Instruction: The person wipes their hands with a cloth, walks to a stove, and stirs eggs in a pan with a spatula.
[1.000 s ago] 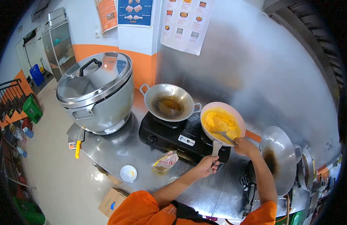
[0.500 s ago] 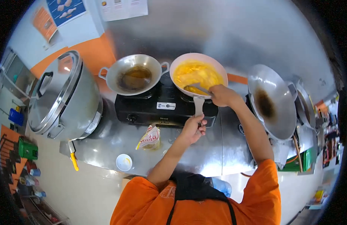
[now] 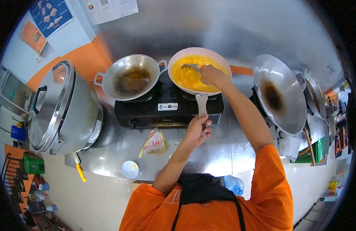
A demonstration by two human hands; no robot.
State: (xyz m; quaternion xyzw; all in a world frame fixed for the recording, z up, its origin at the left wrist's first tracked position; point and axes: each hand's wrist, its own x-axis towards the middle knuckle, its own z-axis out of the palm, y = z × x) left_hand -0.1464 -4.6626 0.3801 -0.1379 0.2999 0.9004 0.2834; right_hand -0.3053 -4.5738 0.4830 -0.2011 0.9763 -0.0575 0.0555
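Note:
A light pink frying pan sits on the right burner of the black stove, with yellow egg-like mixture in it. My left hand is closed around the pan's handle, in front of the stove. Over the right part of the pan, my right hand is closed on a grey spatula, whose slotted head lies in the yellow mixture. Most of the spatula's handle is hidden by my right hand.
On the left burner stands a wok with dark oil. A large metal pot is at the left, near a yellow-handled knife. A packet and small bowl lie in front. Another wok leans at the right.
My right hand and the spatula have moved up and left, farther over the pan. My left hand still grips the handle. The camera view has shifted slightly.

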